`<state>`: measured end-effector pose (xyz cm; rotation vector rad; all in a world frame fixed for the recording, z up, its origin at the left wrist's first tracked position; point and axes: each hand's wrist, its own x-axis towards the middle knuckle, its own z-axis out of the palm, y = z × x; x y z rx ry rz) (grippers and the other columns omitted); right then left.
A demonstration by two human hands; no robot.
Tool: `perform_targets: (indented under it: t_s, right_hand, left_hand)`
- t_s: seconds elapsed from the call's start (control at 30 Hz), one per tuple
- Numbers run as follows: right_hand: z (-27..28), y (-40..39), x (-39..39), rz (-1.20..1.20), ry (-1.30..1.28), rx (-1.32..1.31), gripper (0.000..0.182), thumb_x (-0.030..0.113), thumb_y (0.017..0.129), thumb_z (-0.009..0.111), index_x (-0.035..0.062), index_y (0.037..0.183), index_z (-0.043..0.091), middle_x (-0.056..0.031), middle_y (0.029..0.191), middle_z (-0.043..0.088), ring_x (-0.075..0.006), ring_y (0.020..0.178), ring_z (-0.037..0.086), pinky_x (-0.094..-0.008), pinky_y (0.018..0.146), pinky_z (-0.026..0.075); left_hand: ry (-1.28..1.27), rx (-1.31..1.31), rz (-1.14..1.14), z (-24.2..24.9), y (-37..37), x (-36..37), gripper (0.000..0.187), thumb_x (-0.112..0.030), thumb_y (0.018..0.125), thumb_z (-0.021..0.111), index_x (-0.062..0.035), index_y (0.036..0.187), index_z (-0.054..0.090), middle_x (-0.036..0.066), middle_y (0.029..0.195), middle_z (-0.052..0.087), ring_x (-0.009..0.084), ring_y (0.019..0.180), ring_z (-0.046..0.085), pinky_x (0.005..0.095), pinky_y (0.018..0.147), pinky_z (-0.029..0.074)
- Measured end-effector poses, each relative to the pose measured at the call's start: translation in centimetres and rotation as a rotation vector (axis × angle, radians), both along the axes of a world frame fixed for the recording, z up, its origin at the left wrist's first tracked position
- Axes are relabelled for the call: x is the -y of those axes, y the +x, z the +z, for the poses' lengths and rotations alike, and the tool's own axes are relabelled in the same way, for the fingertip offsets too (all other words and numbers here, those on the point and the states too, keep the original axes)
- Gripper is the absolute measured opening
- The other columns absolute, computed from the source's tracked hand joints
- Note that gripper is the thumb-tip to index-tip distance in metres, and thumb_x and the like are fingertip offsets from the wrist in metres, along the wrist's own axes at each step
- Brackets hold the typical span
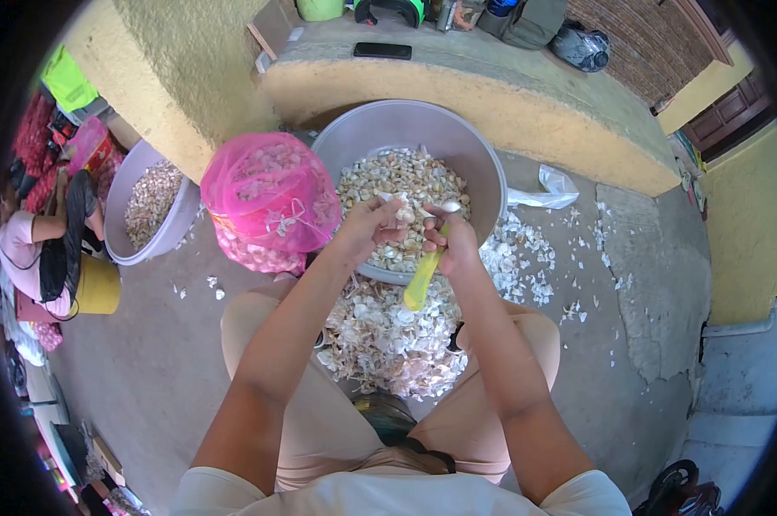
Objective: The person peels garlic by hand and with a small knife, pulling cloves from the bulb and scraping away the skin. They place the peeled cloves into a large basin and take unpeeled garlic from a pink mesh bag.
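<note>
Over a large grey basin (492, 163) of loose garlic cloves (406, 172), my two hands are close together but apart. My left hand (367, 230) pinches a small whitish piece of garlic (402, 206) between its fingertips. In my right hand (457, 243) is a small knife (421, 282) with a yellow-green handle that points down toward me; its blade is hard to make out. A small white bit (450, 206) shows at my right fingertips. Below the basin, between my legs, lies a heap of garlic skins (388, 340).
A pink mesh bag of garlic (268, 193) stands left of the basin. A plastic bag (553, 187) and scattered skins (526, 254) lie at right. Farther left, a person (40, 236) sits by another basin (182, 215). A phone (382, 51) rests on the ledge (483, 82).
</note>
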<state>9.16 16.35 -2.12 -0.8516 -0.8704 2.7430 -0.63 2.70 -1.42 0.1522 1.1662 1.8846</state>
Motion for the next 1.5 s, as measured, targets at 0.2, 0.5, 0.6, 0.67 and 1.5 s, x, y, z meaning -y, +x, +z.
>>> perform_targets:
  t_s: [0.2, 0.5, 0.6, 0.67, 1.5]
  right_hand:
    - [4.2, -0.1, 2.9, 0.157, 0.493, 0.266, 0.045, 0.042, 0.087, 0.041, 0.0034, 0.110, 0.043, -0.0106, 0.073, 0.056, -0.0065, 0.040, 0.032, -0.0222, 0.037, 0.031]
    - [1.9, -0.7, 3.3, 0.097, 0.920, 0.084, 0.031, 0.030, 0.085, 0.051, -0.0011, 0.078, 0.053, -0.0053, 0.061, 0.053, -0.0076, 0.043, 0.043, -0.0230, 0.036, 0.033]
    - [1.8, -0.7, 3.3, 0.080, 0.775, 0.095, 0.031, 0.030, 0.085, 0.051, -0.0005, 0.079, 0.051, -0.0032, 0.059, 0.049, -0.0075, 0.042, 0.041, -0.0223, 0.036, 0.032]
    - [2.4, -0.5, 3.3, 0.075, 0.603, 0.138, 0.030, 0.030, 0.085, 0.050, 0.0002, 0.080, 0.049, -0.0025, 0.058, 0.046, -0.0079, 0.042, 0.040, -0.0223, 0.036, 0.032]
    - [2.9, -0.2, 1.5, 0.061, 0.382, 0.036, 0.027, 0.007, 0.076, 0.060, -0.0011, 0.100, 0.050, 0.0015, 0.067, 0.045, -0.0043, 0.047, 0.037, -0.0199, 0.040, 0.032]
  left_hand:
    - [-0.171, -0.232, 0.102, -0.5, 0.2, -0.2, 0.016, -0.017, 0.080, 0.060, -0.0025, 0.079, 0.053, 0.003, 0.071, 0.054, 0.0126, 0.066, 0.058, 0.0238, 0.058, 0.051]
    - [-0.110, -0.128, 0.058, -1.0, 0.2, 0.1, 0.018, -0.018, 0.077, 0.064, -0.0033, 0.071, 0.054, 0.002, 0.068, 0.054, 0.0106, 0.063, 0.056, 0.0233, 0.057, 0.051]
    - [-0.082, -0.120, 0.041, -1.0, 0.0, 0.2, 0.020, -0.018, 0.077, 0.063, -0.0017, 0.071, 0.054, 0.004, 0.070, 0.054, 0.0118, 0.068, 0.057, 0.0237, 0.060, 0.052]
    - [-0.095, -0.134, 0.055, -0.6, 0.4, 0.1, 0.020, -0.018, 0.078, 0.063, -0.0011, 0.072, 0.054, 0.004, 0.071, 0.054, 0.0122, 0.068, 0.057, 0.0236, 0.061, 0.053]
    - [-0.199, -0.417, 0.131, 1.3, 0.2, -0.1, 0.037, -0.007, 0.079, 0.058, -0.0035, 0.113, 0.042, 0.008, 0.087, 0.054, 0.0154, 0.069, 0.058, 0.0269, 0.058, 0.053]
